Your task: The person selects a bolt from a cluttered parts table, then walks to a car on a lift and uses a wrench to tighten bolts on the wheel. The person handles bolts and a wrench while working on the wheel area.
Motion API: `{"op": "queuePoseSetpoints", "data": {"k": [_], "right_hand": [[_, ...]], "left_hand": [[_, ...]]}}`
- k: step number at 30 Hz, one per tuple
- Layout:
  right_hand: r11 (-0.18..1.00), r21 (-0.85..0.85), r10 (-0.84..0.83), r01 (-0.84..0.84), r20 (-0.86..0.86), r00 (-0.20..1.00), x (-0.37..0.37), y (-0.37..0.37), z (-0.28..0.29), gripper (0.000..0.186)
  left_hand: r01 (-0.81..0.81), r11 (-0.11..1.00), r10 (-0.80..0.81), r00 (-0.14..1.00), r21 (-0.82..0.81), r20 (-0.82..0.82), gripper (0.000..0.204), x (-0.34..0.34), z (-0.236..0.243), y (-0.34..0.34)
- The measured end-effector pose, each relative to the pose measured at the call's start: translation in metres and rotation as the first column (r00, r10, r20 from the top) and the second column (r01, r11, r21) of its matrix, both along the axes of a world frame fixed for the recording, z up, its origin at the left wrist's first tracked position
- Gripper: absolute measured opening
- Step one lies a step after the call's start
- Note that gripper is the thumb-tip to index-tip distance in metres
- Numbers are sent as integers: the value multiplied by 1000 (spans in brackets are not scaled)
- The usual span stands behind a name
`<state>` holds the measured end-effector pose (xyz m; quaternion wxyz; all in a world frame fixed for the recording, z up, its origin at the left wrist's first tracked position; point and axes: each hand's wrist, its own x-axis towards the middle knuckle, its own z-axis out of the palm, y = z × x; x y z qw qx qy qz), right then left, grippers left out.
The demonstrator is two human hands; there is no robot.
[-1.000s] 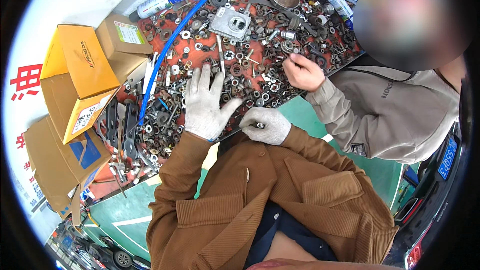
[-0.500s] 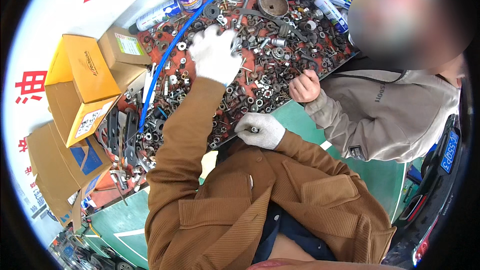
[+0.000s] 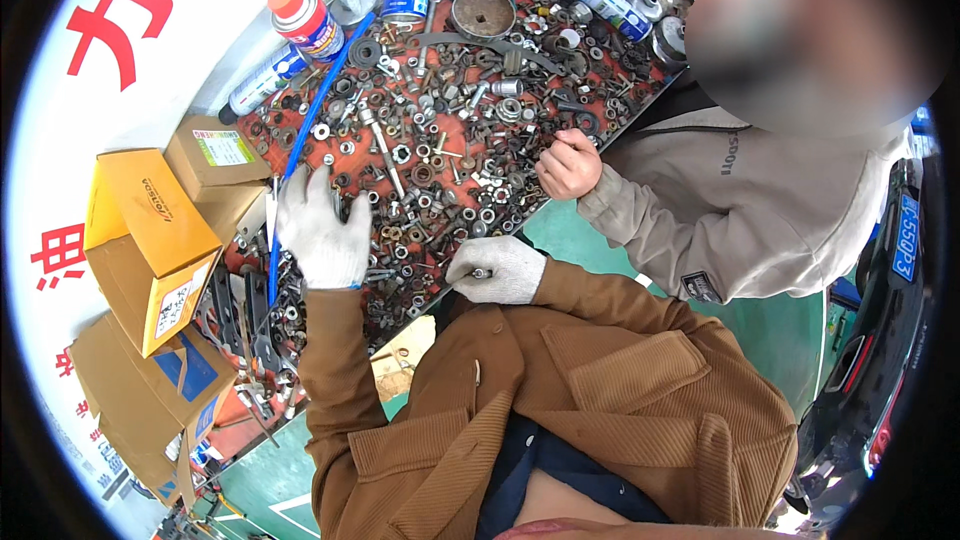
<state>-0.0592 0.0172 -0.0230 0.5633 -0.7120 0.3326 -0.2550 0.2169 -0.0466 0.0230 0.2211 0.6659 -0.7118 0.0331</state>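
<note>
Snugly, my right hand (image 3: 500, 271) curls its grip around a small metal cylinder (image 3: 481, 273) near the tabletop (image 3: 232, 420) edge; my left hand (image 3: 325, 238), fingers loosely spread, is over loose nuts and bolts (image 3: 421, 176) by the blue hose (image 3: 319, 103).

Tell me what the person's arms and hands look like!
The left hand and right hand wear pale, off-white fabric gloves. Long brown sleeves, ribbed like corduroy, come down to the gloves. A thin bluish edge shows at the left glove's cuff.
</note>
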Motion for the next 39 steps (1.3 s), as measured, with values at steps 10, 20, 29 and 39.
{"op": "queuePoseSetpoints", "data": {"k": [10,20,29,39], "right_hand": [[997,81,-3,2,8,1000,0,2,0,17],[998,52,19,-20,34,999,-1,-2,-2,18],[998,56,-7,7,9,1000,-2,-5,9,16],[685,728,-151,-14,161,975,-5,-8,21,21]], "left_hand": [[306,898,-321,947,315,-2,91,-78,-27,-41],[260,907,-285,958,331,27,79,-59,-26,17],[261,890,-278,961,374,-9,84,-56,-21,29],[264,893,-273,962,365,-28,80,-53,-20,29]]}}
